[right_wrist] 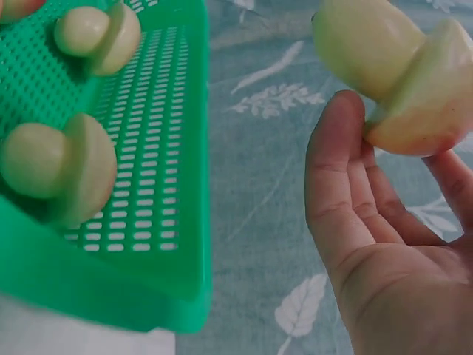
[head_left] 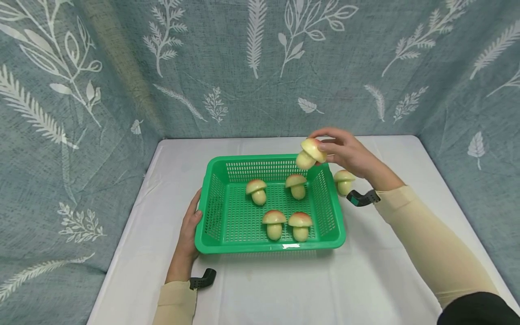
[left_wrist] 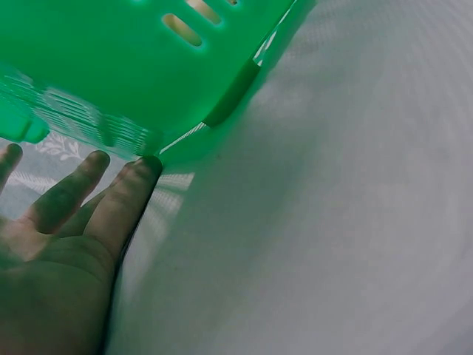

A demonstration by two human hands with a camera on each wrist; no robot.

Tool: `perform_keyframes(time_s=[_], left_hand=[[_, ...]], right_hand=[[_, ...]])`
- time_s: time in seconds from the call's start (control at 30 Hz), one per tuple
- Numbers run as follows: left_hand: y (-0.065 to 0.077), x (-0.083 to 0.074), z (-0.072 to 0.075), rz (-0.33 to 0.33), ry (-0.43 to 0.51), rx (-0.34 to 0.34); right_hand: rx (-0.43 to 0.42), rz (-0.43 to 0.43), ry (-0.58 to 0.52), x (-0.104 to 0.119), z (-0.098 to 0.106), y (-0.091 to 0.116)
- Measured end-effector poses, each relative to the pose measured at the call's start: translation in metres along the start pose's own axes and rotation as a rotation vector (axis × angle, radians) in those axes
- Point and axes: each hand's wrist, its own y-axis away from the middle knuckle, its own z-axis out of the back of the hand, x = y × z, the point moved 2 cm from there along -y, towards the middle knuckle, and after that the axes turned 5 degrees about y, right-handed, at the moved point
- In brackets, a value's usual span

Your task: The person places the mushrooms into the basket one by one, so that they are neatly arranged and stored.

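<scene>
Above the back right corner of a green plastic basket (head_left: 270, 249), my right hand (head_left: 345, 151) pinches a toy mushroom (head_left: 312, 152) by its cap between thumb and fingers. The right wrist view shows this mushroom (right_wrist: 414, 74) with its stem pointing up and left, at the fingertips of the hand (right_wrist: 392, 251). My left hand (head_left: 190, 230) rests against the basket's left side. In the left wrist view its fingers (left_wrist: 122, 203) are extended, and the tips touch the basket's outer wall (left_wrist: 111, 81). Inside the basket lie several similar mushrooms (head_left: 274, 224), spaced apart on the slotted floor.
Another mushroom (head_left: 344, 181) sits on the white tablecloth (head_left: 260, 293) just outside the basket's right wall, below my right hand. Blue-grey curtains (head_left: 227, 67) with white leaf prints hang at the table's back and sides.
</scene>
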Motion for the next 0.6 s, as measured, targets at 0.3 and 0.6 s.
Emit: perform_keyframes(time_s=[0.3, 0.6], left_hand=[[0.001, -0.001, 0.001, -0.003, -0.024, -0.008], [0.001, 0.0, 0.0, 0.0, -0.008, 0.0]], right_hand=[[0.063, -0.078, 0.039, 0.001, -0.02, -0.018], [0.117, -0.125, 0.068, 0.0, -0.038, -0.031]])
